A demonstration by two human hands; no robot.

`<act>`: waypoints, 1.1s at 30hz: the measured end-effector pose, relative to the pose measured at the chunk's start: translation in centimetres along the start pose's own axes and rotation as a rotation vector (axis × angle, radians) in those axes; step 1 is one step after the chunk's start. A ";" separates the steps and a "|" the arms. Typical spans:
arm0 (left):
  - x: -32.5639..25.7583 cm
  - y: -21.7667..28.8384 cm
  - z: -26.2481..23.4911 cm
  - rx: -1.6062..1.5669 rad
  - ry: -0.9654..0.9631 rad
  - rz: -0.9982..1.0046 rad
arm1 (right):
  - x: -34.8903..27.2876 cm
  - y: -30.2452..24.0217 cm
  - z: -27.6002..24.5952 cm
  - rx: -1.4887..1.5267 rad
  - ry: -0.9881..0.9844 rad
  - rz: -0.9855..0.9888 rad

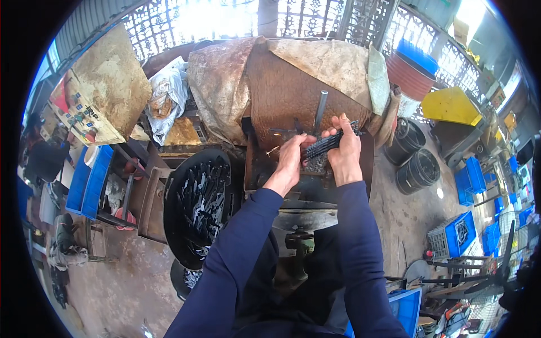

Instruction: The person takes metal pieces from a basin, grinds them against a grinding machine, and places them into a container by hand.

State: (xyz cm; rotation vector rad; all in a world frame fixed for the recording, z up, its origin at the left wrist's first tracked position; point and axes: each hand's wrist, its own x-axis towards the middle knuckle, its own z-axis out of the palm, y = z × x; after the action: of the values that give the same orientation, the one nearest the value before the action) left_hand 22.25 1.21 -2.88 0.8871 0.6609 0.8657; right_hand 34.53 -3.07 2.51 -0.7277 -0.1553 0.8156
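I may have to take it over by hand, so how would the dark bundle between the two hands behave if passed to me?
The dark bundle would probably splay or shed pieces in a loose grip, since it looks like many narrow pieces gathered together. Each piece is likely stiff rather than floppy, as they look fairly straight.
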 end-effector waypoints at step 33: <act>-4.0 4.6 -1.2 0.391 -0.278 0.244 | -7.8 -1.9 -0.1 -0.990 -0.649 0.206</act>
State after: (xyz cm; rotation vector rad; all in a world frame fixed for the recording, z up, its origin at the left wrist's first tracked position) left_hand 17.63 -0.10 1.09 1.4354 0.4896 0.8201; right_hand 30.34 -9.55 4.71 -1.3912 -1.1410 1.1541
